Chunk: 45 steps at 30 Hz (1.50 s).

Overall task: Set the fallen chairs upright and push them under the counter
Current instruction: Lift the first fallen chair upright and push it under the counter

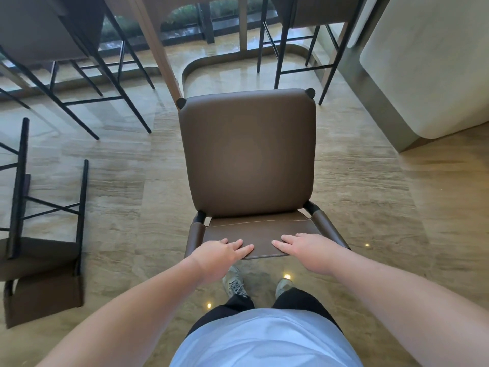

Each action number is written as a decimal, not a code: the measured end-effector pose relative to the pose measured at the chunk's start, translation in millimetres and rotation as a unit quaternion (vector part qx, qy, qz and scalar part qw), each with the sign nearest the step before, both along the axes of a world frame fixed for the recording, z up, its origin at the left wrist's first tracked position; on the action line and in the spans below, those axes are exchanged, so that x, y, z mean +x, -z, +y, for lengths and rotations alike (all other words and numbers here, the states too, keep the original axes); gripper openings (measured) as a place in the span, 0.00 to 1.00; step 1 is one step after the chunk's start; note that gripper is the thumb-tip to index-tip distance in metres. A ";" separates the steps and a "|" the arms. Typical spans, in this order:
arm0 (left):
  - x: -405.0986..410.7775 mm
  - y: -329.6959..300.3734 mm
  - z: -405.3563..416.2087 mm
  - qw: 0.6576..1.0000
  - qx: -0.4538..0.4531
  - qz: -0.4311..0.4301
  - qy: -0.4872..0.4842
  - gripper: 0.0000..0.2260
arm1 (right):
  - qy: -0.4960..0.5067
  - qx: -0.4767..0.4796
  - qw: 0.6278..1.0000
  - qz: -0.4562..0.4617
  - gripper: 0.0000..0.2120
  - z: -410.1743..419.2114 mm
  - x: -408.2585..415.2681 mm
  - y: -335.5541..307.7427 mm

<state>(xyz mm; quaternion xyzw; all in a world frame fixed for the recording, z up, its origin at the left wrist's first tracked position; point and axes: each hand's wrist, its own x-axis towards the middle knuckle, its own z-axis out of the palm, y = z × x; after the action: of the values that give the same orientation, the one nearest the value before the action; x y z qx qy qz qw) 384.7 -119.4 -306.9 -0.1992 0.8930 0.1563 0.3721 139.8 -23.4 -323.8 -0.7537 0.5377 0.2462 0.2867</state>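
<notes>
A brown leather chair with a black frame stands upright right in front of me, its seat facing the counter. My left hand and my right hand lie side by side on the top of its backrest, fingers straight and pressing flat. A second brown chair lies fallen on the floor at the left, its black legs pointing away from me. The counter's wooden support rises beyond the upright chair.
Two more tall chairs stand under the counter, one at the far left and one at the far right. A pale rounded counter block stands at the right. The floor is polished stone. My feet are just behind the chair.
</notes>
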 end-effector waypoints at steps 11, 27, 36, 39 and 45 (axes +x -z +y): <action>-31.0 -17.6 -19.3 0.979 -0.163 0.118 -0.025 0.38 | -0.045 -0.117 0.992 0.008 0.42 -41.3 -67.8 -36.3; -46.4 -58.2 -167.0 0.912 -0.339 0.213 -0.090 0.39 | 0.032 -0.403 0.915 -0.009 0.36 -163.1 -122.2 -71.0; -74.1 -82.1 -288.7 0.904 -0.334 0.242 -0.114 0.43 | 0.027 -0.419 0.907 0.022 0.39 -285.2 -151.8 -93.1; -83.3 -86.6 -329.5 0.905 -0.327 0.247 -0.112 0.43 | 0.028 -0.419 0.907 0.029 0.39 -324.3 -160.0 -99.2; -97.8 -89.5 -394.1 0.911 -0.311 0.252 -0.102 0.42 | 0.043 -0.407 0.912 0.031 0.39 -386.6 -175.5 -103.8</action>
<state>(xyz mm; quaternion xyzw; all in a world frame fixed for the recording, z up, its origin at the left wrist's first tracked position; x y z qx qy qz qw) 286.9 -513.5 -217.4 -0.3491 0.9352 -0.0469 0.0365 -35.7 -410.0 -220.0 -0.7731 0.6319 0.0165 -0.0516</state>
